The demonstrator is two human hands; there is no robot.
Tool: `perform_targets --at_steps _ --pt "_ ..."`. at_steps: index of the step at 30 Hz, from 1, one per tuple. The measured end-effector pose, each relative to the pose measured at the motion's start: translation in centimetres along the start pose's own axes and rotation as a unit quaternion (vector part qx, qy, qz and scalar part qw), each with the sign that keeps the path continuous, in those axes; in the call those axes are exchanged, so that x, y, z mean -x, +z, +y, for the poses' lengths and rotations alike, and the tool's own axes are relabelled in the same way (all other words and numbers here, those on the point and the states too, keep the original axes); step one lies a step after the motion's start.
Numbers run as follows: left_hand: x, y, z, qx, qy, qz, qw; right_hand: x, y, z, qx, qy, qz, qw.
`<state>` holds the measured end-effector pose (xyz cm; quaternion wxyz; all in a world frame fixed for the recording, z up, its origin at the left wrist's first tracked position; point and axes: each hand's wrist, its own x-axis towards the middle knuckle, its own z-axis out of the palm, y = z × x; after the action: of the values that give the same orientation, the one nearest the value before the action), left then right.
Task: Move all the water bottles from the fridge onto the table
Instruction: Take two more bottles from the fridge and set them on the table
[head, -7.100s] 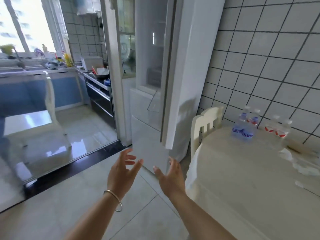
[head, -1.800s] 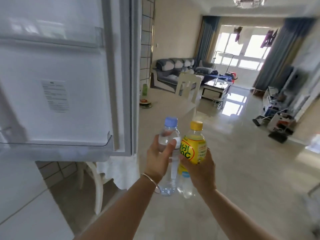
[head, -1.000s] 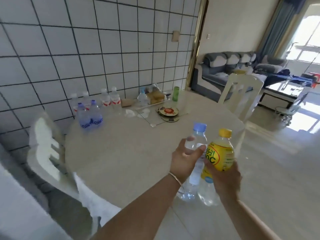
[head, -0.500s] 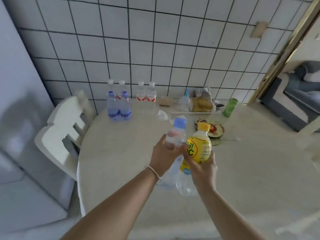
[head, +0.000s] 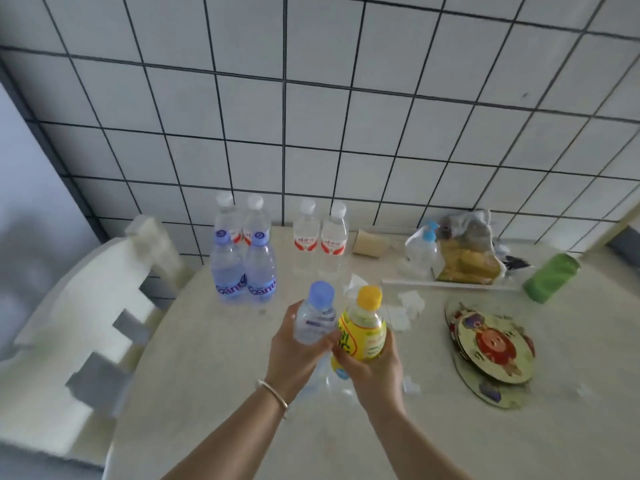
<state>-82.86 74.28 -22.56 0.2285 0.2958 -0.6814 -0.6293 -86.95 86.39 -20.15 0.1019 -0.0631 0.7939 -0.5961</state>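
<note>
- Standing against the tiled wall (head: 311,116) at the back of the tabletop (head: 214,358) are six bottles: two blue-capped bottles (head: 244,268) in front at the left, two white-capped bottles (head: 239,216) just behind them, and a red-labelled pair (head: 320,233) to their right.
- Right of those lie a small beige roll (head: 369,242), a blue-topped pump bottle (head: 422,251), a bag of yellowish food (head: 467,261) and a green container (head: 550,277) tipped on its side.
- A round cartoon-printed mat (head: 491,348) lies near the right hand, and crumpled white scraps (head: 408,303) are scattered between the mat and the held bottles.
- The tabletop is round and pale beige; a white chair (head: 79,323) is drawn up at its left edge, and the wall is white tile with dark grout.
- The left hand (head: 294,355), a thin bracelet (head: 273,396) on its wrist, has its grip wrapped round a clear water bottle (head: 315,320) with a blue cap.
- The right hand (head: 374,368) has its grip curled round a yellow-labelled bottle (head: 363,330) with a yellow cap.
- Both held bottles are upright, touching side by side above the middle of the tabletop, just in front of the blue-capped pair; whether their bases touch the surface cannot be told.
</note>
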Motion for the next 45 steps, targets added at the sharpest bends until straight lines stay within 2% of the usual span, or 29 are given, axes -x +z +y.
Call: perform_targets --at_steps 4,9,15,21,34,38,40,45 --pt "-6.1 0.9 -1.2 0.012 0.004 0.020 1.000 -6.5 3.4 0.5 0.048 0.008 0.016 0.999" --pt "-13.4 1.9 -3.3 -0.043 0.015 0.025 0.999 -13.1 6.7 1.2 0.063 0.026 0.015 0.998" --pt "-18.4 2.6 -5.8 -0.033 0.023 0.032 0.999 -17.3 8.8 1.9 0.083 -0.008 0.014 0.996" --pt "-19.0 2.8 -5.5 0.032 0.025 0.065 0.997 -18.7 10.3 2.5 0.092 -0.029 0.005 0.995" --pt "-18.4 2.5 -4.4 -0.003 0.018 0.072 0.997 -18.6 10.7 3.6 0.068 -0.021 -0.004 0.997" --pt "-17.7 3.0 -3.6 0.016 0.012 0.029 0.999 -17.7 9.6 3.2 0.074 -0.020 -0.015 0.997" --pt "-16.5 2.8 -3.5 0.022 0.008 0.042 0.999 -16.6 8.8 2.7 0.100 -0.031 -0.017 0.994" --pt "-10.9 0.5 -4.0 -0.060 -0.038 0.073 0.995 -12.5 5.8 1.1 0.169 -0.028 -0.009 0.985"
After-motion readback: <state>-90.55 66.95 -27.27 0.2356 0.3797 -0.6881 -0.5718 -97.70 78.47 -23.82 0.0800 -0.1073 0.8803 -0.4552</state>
